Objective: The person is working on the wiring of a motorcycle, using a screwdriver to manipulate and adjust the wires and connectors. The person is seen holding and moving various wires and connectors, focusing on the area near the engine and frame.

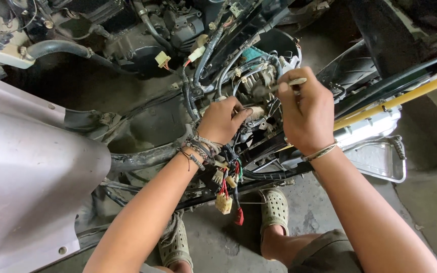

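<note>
I look down on a stripped scooter frame [259, 151] with bare hoses and wiring. My left hand [221, 120] pinches a small pale tube-shaped part [257, 110] in the middle of the engine bay. My right hand [304, 111] is closed around a thin pale-handled tool [292, 82] that points left into the same spot by a grey metal part [260, 91]. Both wrists carry bracelets. Loose wire connectors [224, 202], cream and red, hang below my left wrist.
A large pale body panel [26, 172] fills the left side. A yellow bar [395, 98] runs diagonally at right above a metal tray [380, 159]. My feet in grey clogs [275, 210] stand on the concrete floor. Black hoses [56, 48] lie at the upper left.
</note>
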